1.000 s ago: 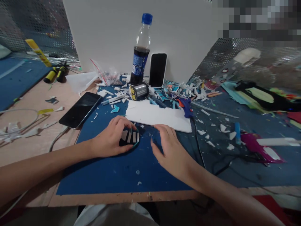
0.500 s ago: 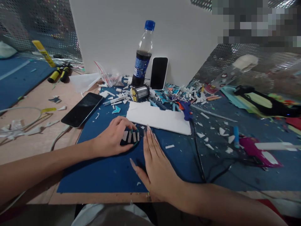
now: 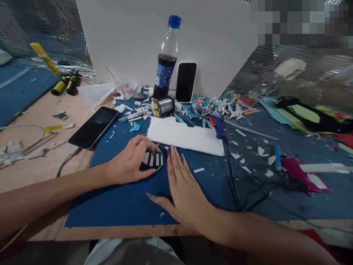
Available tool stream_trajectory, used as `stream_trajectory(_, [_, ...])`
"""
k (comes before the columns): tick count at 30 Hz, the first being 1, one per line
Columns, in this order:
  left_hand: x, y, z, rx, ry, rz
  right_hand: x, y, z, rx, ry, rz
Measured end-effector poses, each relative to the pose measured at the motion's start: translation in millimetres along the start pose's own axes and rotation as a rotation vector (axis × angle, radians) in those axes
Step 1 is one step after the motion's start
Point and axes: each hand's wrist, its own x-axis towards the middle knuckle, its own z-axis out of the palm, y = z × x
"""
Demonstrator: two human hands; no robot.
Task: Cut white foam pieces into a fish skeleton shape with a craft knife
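Note:
My left hand (image 3: 129, 160) rests on the blue cutting mat (image 3: 132, 200), fingers curled over a small dark piece with white strips (image 3: 152, 160), holding it down. My right hand (image 3: 183, 189) lies flat beside it on the mat, fingers stretched out and together, thumb spread to the left, holding nothing. Just beyond both hands lies a white foam board strip (image 3: 187, 136).
A cola bottle (image 3: 165, 60), an upright phone (image 3: 185, 81) and a metal wire spool (image 3: 162, 106) stand at the back. Another phone (image 3: 93, 127) lies at left. A blue glue gun (image 3: 217, 125) and its black cord (image 3: 234, 180) lie at right among several foam scraps.
My right hand turned from a curled pose near the foam strip to lying flat on the mat, sliding nearer to me. The left hand stayed on the dark piece.

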Motion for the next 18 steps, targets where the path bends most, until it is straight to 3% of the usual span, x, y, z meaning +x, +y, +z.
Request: stream_trajectory(18, [0.0,0.1,-0.4,-0.021,-0.014,-0.008,2.6,3.5,-2.8,0.063,-0.054,0.038])
